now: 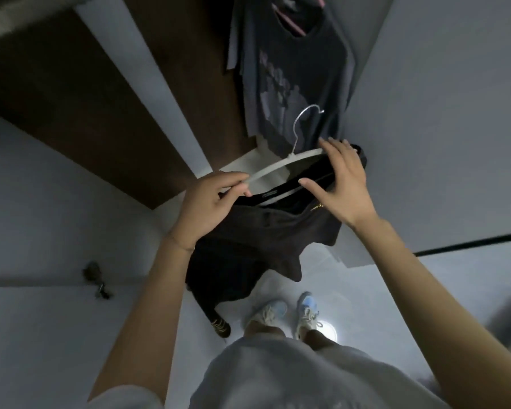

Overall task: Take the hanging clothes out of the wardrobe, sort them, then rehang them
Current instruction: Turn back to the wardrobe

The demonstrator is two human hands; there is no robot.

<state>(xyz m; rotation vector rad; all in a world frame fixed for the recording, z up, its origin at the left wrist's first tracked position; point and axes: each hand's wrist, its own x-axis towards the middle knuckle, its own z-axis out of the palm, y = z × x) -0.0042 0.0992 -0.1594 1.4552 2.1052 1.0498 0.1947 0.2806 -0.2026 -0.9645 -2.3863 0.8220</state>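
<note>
1. head view: the left hand (pixel 216 199) pinches the left tip of a white hanger (pixel 289 162) between thumb and fingers.
2. the right hand (pixel 345 184) lies over the hanger's right end, fingers fairly straight and spread on the cloth and thumb stretched toward the collar. it looks like it presses rather than grips.
3. a black shirt (pixel 263 231) droops below the hanger. its collar sits just under the bar, its right shoulder is bunched at the right end, and the left arm of the hanger is bare.
4. above and behind the hanger's hook, a grey printed t-shirt (pixel 301 69) hangs on a pink hanger (pixel 295 22) in the wardrobe.
5. far below the hanger, the person's shoes (pixel 278 314) stand on a pale floor.
6. likely step: dressing the black shirt onto the hanger for rehanging, though it could be coming off; i cannot tell which.
7. if rehanging, the next move calls for drawing the left shoulder over the bare arm, evening the collar at the hook, then lifting the hook up beside the grey t-shirt.
</note>
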